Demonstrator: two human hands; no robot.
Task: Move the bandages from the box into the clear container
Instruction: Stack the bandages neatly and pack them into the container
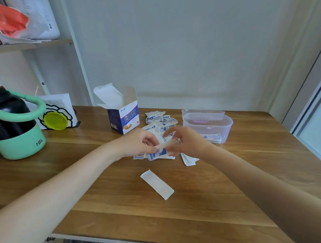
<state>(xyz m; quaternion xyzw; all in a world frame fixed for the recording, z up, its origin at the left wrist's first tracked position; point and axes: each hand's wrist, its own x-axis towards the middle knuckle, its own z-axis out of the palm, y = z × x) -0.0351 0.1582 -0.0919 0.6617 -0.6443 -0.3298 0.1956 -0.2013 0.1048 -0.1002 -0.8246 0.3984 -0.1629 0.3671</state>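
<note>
I see both hands meeting over the loose pile of bandages [160,121] on the worktop [217,183]. My left hand [138,142] has its fingers curled and pinches one end of a thin strip [164,145]; my right hand [185,140] pinches the other end, though its fingertips are blurred and I cannot make out exactly how they close. The strip itself is smeared by motion, so I cannot tell whether it is a wrapped bandage or a peeled one. The hands cover the middle of the pile, and only blue-and-white edges show beneath them. The box [124,116] stands open just beyond the left hand, its inside hidden from me. The clear container [207,125] sits just right of the pile, with some bandages visible through its wall at the bottom; a lid seems to lean behind it, but the outline is faint. One white wrapper [157,184] lies alone, nearer to me.
</note>
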